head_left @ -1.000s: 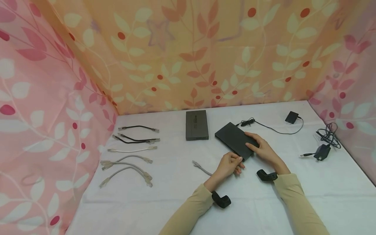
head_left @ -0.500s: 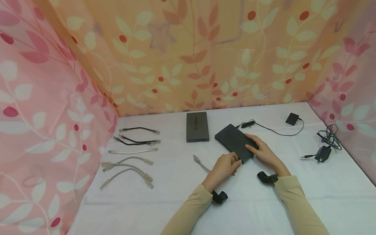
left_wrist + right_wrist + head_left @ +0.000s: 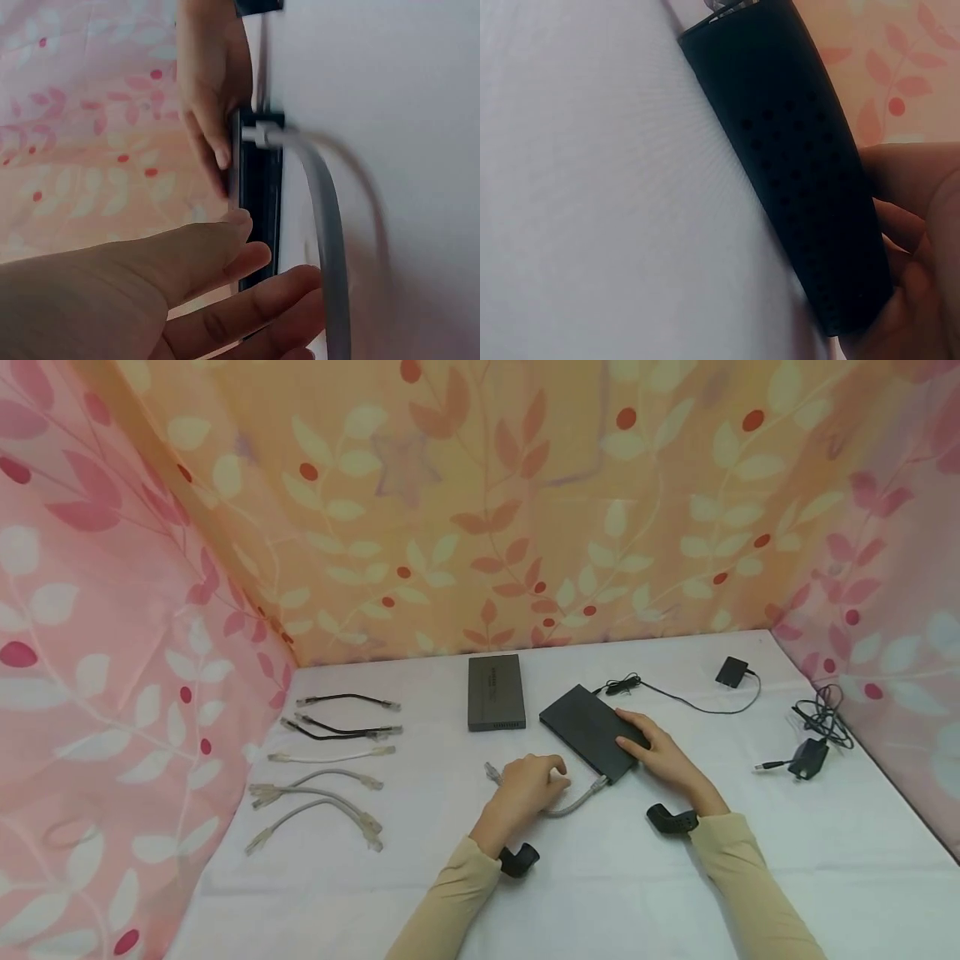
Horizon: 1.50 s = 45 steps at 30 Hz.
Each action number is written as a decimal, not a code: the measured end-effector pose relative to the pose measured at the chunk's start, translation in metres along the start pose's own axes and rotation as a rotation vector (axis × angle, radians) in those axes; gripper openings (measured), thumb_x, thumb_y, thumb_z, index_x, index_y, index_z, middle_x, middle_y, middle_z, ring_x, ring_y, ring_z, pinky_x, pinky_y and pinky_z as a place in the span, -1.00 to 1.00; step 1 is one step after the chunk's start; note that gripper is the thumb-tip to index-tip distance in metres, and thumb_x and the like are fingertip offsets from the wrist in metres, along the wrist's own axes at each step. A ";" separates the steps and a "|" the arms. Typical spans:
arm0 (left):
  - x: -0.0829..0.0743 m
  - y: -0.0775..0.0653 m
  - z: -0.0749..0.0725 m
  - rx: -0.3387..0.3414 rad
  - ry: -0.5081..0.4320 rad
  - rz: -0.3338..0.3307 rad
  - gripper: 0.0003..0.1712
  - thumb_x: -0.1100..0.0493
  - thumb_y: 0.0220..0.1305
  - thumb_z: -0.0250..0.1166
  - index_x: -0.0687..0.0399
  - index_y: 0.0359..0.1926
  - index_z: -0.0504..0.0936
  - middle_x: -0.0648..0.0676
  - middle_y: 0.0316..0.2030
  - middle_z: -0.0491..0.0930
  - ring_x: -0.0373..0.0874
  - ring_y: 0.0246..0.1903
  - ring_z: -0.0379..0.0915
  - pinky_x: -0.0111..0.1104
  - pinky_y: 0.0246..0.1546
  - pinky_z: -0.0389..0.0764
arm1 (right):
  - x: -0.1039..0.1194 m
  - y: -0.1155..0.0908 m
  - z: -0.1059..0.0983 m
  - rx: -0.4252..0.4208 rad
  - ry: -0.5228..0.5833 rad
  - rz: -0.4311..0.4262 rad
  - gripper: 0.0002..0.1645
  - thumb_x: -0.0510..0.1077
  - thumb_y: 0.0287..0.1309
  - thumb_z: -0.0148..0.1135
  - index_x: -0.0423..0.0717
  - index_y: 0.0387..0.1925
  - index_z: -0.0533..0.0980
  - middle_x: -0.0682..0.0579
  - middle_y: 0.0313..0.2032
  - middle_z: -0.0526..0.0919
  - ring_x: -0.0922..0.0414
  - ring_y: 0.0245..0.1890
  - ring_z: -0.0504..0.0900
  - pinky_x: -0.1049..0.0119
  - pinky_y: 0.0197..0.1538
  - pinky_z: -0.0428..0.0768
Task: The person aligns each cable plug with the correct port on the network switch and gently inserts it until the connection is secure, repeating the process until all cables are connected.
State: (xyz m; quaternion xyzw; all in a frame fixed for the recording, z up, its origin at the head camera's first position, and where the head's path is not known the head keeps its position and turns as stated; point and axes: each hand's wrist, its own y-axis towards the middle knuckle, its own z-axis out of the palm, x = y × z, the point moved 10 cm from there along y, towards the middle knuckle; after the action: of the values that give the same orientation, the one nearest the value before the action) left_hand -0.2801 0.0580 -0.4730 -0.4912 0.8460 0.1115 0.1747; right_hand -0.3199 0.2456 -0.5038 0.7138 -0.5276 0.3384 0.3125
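Observation:
A black flat network box (image 3: pixel 588 728) lies angled at the right of centre. My right hand (image 3: pixel 663 758) grips its right corner, thumb on top; in the right wrist view its vented side (image 3: pixel 791 165) shows, with fingers around the end. A grey network cable (image 3: pixel 576 803) has one plug in a port on the box's near side, as the left wrist view shows at the plug (image 3: pixel 261 135). My left hand (image 3: pixel 522 787) hovers over the cable's middle, fingers loosely bent and apart, the cable (image 3: pixel 330 217) passing right by the fingertips. The cable's other plug (image 3: pixel 492 772) shows beyond the hand.
A grey switch (image 3: pixel 497 692) stands behind. At the left lie black cables (image 3: pixel 348 731), a white cable (image 3: pixel 330 756) and several grey cables (image 3: pixel 318 792). A power adapter (image 3: pixel 731 672) has its lead running to the black box; another adapter (image 3: pixel 808 760) lies near the right edge.
My left hand has let go of the cable's plug at the box and moved left, uncovering the cable. The right hand still holds the box in place. The head view has shifted slightly.

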 end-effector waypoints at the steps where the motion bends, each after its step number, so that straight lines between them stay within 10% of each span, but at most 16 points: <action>1: 0.007 -0.003 -0.004 -0.007 -0.004 -0.008 -0.81 -0.03 0.21 0.25 -0.12 -0.20 0.66 -0.13 -0.52 0.64 -0.28 -0.47 0.45 -0.34 -0.40 0.46 | -0.005 0.001 0.001 0.000 -0.003 -0.001 -0.29 -0.05 0.26 0.11 -0.18 0.35 0.13 -0.25 0.33 0.13 -0.24 0.35 0.02 -0.22 0.29 0.01; 27: 0.138 -0.095 -0.089 -0.171 0.044 -0.095 -0.93 0.06 0.19 0.28 -0.12 -0.32 0.58 -0.18 -0.52 0.54 -0.32 -0.53 0.39 -0.43 -0.54 0.38 | -0.012 0.002 0.003 -0.020 -0.002 -0.044 -0.31 -0.05 0.26 0.12 -0.17 0.34 0.16 -0.25 0.32 0.16 -0.25 0.34 0.05 -0.22 0.27 0.03; 45: 0.178 -0.154 -0.079 -0.101 0.161 0.075 -0.84 0.21 0.01 0.40 -0.10 -0.38 0.59 -0.16 -0.37 0.52 -0.19 -0.23 0.36 -0.24 -0.24 0.44 | -0.007 0.000 0.002 -0.027 -0.009 -0.057 -0.33 -0.07 0.27 0.11 -0.18 0.34 0.17 -0.25 0.31 0.17 -0.26 0.34 0.05 -0.23 0.26 0.03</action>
State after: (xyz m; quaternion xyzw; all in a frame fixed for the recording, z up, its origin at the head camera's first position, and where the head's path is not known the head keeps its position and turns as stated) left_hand -0.2422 -0.1872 -0.4756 -0.4747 0.8685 0.1206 0.0769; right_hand -0.3217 0.2480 -0.5109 0.7256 -0.5132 0.3191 0.3291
